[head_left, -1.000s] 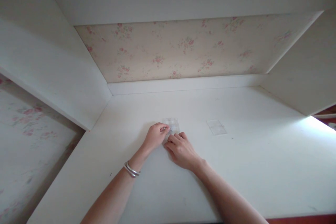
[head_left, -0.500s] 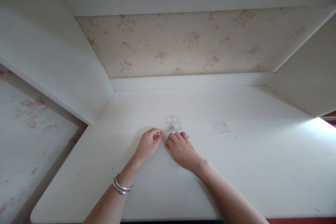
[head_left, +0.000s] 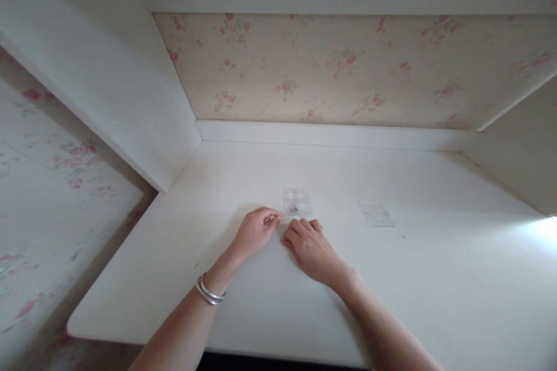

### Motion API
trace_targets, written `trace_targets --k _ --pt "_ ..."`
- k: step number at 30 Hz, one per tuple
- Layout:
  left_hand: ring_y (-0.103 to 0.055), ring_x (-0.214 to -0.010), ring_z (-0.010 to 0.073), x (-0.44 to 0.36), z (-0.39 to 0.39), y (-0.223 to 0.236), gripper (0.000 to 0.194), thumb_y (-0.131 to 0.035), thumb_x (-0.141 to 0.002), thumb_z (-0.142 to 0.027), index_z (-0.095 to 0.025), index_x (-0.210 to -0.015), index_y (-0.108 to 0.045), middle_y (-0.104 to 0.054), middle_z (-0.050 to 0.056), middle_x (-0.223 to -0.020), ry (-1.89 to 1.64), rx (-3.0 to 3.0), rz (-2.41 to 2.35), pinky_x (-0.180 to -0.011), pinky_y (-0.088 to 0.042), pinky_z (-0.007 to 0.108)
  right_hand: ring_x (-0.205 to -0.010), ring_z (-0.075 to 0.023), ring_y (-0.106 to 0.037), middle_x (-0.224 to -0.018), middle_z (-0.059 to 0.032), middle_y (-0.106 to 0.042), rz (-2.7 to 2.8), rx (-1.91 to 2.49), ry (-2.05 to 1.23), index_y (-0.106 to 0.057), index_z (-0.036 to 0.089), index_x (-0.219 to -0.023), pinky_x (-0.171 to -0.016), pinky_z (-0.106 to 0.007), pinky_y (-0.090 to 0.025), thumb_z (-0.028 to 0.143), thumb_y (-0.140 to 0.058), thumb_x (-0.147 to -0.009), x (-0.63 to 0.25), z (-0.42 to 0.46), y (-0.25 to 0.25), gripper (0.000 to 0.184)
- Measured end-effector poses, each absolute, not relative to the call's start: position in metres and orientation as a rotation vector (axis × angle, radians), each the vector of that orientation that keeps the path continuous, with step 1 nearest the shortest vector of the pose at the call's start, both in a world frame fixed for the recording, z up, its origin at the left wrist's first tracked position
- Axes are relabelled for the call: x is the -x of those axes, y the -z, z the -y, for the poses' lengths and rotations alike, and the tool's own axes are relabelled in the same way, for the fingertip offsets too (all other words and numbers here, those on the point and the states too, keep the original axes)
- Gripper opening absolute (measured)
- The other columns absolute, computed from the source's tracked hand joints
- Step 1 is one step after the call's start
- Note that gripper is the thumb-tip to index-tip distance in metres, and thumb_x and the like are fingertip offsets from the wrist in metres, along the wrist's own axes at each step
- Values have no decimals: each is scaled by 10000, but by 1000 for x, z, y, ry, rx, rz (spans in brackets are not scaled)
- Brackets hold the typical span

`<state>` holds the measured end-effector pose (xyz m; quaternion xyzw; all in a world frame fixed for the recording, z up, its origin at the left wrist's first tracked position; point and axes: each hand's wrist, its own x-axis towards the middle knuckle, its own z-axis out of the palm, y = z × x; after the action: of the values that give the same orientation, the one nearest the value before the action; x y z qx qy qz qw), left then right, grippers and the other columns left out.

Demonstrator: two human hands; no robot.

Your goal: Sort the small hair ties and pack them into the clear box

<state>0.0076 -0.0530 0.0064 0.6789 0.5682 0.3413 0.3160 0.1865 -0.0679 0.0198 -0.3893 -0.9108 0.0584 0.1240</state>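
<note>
"Examining the head view, which item occupies the work position?"

"A clear compartment box point(head_left: 300, 193). It rests on the white tabletop point(head_left: 243, 324), just beyond both hands. A few greyish parts point(head_left: 294, 208) sit in its near portion; their form is too small to tell."

"State the position and grip of the left hand."

"The left hand point(head_left: 256, 230) is just beside the near left corner of the box. Thumb and forefinger form a narrow pinch. I cannot tell whether anything lies between the tips. Silver bangles point(head_left: 209, 292) encircle the wrist."

"State the same for the right hand."

"The right hand point(head_left: 314, 252) is palm down just in front of the box, fingers curled. A small green piece point(head_left: 321, 227) shows past the fingers. The hand covers the grip, so I cannot tell whether it holds this piece."

"Identify the other items."

"A flat clear panel point(head_left: 376, 214) lies on the tabletop, to the right of the box and apart from it. Floral wallpaper point(head_left: 322, 78) covers the wall behind."
</note>
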Motion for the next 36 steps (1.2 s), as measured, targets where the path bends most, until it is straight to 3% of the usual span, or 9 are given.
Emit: trace_targets --k 13,17,25,36 --pt "-510 -667 136 -10 56 -19 323 -487 -842 -409 -157 -889 -683 -626 18 -749 -873 -1624 -1354 -621 -379 240 -865 -169 -529 -899 -49 -551 2080 1167 -604 -588 214 -903 -759 -308 -399 283 -453 -921 -195 52 -14 152" --pt "-420 -590 102 -14 62 -29 396 -472 -846 -479 -137 -812 -670 -526 -26 -620 -852 -1466 -1165 -555 -309 222 -850 -173 -529 -899 -50 -538 2014 1133 -696 -584 222 -910 -730 -307 -420 301 -451 -921 -191 52 -11 155" --pt "-469 -642 111 -18 63 -28 324 -598 -759 -434 -139 -856 -691 -602 1 -706 -924 -1223 -1173 -604 -342 229 -872 -179 -506 -882 -47 -541 2138 1058 -504 -561 212 -938 -768 -338 -381 253 -442 -926 -189 53 -10 127" --pt "-462 -634 116 -20 62 -21 319 -540 -807 -440 -157 -863 -676 -585 -12 -689 -897 -1360 -1262 -582 -338 225 -875 -176 -522 -906 -54 -556 2020 1188 -320 -577 202 -932 -775 -334 -374 263 -447 -917 -202 39 -4 144"
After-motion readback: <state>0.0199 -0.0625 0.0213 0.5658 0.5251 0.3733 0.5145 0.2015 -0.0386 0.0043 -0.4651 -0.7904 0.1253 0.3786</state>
